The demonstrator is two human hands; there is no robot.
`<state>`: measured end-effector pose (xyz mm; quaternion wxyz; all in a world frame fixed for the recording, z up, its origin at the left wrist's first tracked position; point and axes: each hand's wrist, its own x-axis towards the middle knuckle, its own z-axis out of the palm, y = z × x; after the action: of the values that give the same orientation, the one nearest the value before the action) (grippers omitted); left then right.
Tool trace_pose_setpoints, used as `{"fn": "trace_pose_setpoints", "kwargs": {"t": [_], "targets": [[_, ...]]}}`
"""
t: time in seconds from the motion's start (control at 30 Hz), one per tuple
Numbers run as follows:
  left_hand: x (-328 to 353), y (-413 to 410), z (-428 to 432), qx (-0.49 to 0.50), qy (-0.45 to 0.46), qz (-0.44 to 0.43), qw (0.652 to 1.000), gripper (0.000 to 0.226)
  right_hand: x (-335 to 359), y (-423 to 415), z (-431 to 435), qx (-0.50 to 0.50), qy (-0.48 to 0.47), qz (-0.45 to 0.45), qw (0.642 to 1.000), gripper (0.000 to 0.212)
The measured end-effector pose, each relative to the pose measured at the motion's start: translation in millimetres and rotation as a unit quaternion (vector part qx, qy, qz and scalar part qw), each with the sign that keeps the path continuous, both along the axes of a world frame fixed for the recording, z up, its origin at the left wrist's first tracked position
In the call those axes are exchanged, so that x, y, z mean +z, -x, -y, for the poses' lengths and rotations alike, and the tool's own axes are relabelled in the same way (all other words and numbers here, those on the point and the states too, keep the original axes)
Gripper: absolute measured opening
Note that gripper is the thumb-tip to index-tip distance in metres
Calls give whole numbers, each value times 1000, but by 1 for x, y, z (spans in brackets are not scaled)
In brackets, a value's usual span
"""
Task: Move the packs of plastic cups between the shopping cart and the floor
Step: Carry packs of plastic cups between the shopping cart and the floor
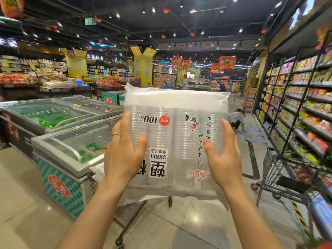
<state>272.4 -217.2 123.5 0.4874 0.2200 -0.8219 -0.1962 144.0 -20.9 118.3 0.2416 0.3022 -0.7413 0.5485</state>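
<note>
Head view: left hand [124,155], right hand [224,159] grip pack [176,108] side edges, midair

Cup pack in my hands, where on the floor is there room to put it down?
Bare tiles lie on the left, between the chest freezer and the cart frame under the pack of cups. More show between that frame and the black wire cart. By the shelves it is crowded; a person crouches in the aisle.

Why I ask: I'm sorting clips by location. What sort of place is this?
A supermarket, it seems: stocked shelves on the right, chest freezers on the left, a cart nearby. The left hand and right hand hold a pack.
</note>
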Motion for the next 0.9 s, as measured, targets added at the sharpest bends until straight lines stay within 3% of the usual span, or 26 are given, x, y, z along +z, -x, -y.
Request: {"fn": "trace_pose_setpoints", "kwargs": {"t": [0.43,0.9], "targets": [[-16,175,92,28,7,7,1000,71,-20,191,100,44,19,7,999,62],[-35,400,189,144,-20,16,989,74,-25,460,238,160,-16,3,987,63]]}}
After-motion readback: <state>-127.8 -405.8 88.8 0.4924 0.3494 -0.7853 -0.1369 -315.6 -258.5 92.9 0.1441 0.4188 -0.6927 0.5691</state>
